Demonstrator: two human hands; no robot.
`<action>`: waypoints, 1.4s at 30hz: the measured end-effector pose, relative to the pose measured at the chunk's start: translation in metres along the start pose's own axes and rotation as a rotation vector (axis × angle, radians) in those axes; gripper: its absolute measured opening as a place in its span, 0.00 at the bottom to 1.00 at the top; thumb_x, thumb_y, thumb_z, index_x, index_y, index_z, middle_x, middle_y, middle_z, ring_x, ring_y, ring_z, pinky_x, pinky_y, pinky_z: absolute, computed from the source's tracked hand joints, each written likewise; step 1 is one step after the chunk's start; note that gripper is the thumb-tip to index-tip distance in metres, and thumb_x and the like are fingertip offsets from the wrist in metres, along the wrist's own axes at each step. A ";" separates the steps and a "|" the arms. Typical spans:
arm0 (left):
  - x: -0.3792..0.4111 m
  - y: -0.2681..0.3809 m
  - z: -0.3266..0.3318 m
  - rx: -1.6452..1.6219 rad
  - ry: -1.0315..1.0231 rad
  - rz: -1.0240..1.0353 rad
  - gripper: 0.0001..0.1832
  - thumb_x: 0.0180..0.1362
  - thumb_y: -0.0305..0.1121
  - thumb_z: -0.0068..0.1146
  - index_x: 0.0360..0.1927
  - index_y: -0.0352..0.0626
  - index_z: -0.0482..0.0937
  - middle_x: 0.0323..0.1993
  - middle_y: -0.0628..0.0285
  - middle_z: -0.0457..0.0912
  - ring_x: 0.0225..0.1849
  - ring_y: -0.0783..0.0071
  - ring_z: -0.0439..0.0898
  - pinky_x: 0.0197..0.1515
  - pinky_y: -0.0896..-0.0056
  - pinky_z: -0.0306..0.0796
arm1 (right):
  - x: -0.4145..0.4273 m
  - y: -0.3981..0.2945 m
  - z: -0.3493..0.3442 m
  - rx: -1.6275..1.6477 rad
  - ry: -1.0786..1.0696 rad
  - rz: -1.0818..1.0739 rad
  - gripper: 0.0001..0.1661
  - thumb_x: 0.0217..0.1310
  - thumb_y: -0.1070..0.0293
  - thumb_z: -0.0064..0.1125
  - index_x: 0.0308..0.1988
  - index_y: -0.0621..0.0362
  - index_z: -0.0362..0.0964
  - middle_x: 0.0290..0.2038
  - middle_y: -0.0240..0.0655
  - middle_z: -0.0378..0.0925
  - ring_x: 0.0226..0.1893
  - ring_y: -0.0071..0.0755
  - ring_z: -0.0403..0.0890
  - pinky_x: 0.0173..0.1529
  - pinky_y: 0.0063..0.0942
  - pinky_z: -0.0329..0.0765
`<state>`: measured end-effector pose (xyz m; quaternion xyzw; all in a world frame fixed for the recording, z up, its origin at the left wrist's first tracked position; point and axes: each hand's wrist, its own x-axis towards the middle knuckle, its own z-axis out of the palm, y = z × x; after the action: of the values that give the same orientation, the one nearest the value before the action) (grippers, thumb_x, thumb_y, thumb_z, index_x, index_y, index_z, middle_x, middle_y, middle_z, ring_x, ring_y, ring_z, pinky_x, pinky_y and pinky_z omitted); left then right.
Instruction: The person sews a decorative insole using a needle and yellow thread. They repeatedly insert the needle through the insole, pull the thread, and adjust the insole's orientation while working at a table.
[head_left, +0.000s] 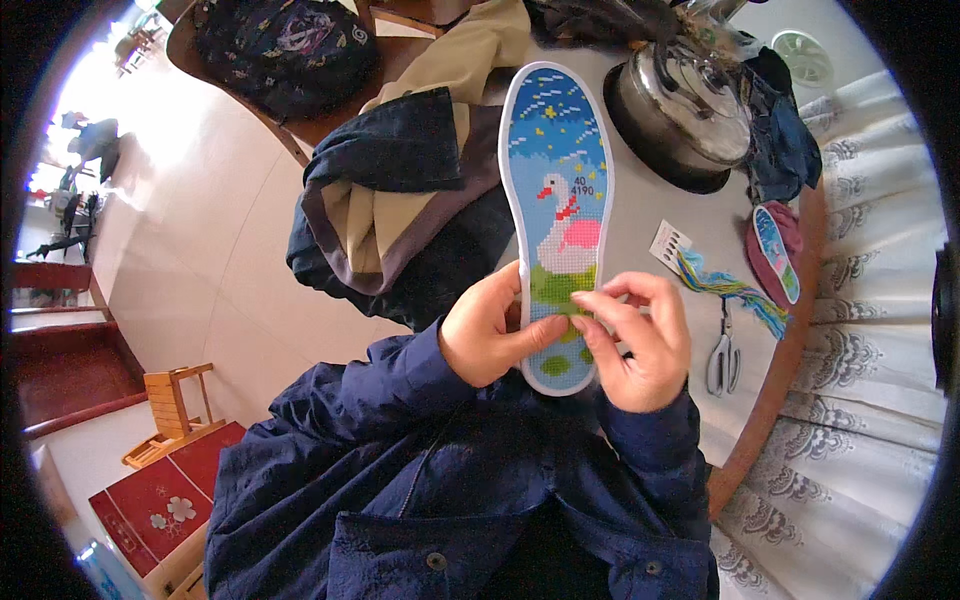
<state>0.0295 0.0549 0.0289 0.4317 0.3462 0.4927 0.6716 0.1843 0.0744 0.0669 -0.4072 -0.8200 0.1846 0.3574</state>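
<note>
A cross-stitch insole (559, 225) with a white swan on a blue and green ground stands lengthwise before me. My left hand (495, 326) grips its lower left edge, thumb on the printed face. Over the green part, my right hand (641, 337) has thumb and forefinger brought close together at the surface; whether a needle or thread lies between them cannot be told. To the right are a bundle of coloured embroidery threads (739, 289) with a punched card (669, 246), scissors (724, 364) with grey handles, and a second swan insole (777, 255) on a dark pink cloth.
A lidded metal pot (686, 112) stands at the table's back right. Dark and tan clothing (405, 202) is heaped at the left, near a wooden chair (300, 135). The curved wooden table edge (757, 420) runs beside a white patterned curtain (847, 360).
</note>
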 end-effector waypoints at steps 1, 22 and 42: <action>0.001 -0.003 0.001 0.053 0.015 0.038 0.22 0.48 0.27 0.50 0.48 0.35 0.60 0.40 0.58 0.72 0.40 0.74 0.72 0.42 0.74 0.66 | 0.001 0.002 0.002 -0.068 -0.011 -0.046 0.09 0.41 0.76 0.57 0.30 0.56 0.72 0.29 0.32 0.66 0.25 0.28 0.68 0.26 0.17 0.71; 0.000 0.011 -0.114 1.385 0.732 0.222 0.12 0.42 0.34 0.49 0.28 0.43 0.61 0.20 0.49 0.72 0.24 0.52 0.73 0.25 0.60 0.67 | -0.148 0.209 -0.217 1.055 1.038 0.159 0.10 0.51 0.79 0.42 0.37 0.70 0.58 0.28 0.41 0.62 0.50 0.51 0.61 0.58 0.40 0.55; 0.017 -0.020 -0.114 1.577 0.947 0.466 0.19 0.40 0.31 0.55 0.39 0.41 0.66 0.35 0.52 0.68 0.36 0.56 0.69 0.39 0.64 0.64 | -0.117 0.137 -0.220 0.732 0.976 0.207 0.10 0.56 0.69 0.42 0.37 0.64 0.62 0.19 0.34 0.63 0.37 0.42 0.72 0.46 0.34 0.68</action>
<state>-0.0604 0.0956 -0.0346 0.5743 0.7207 0.3625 -0.1391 0.4683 0.0655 0.0829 -0.3732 -0.4015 0.2800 0.7881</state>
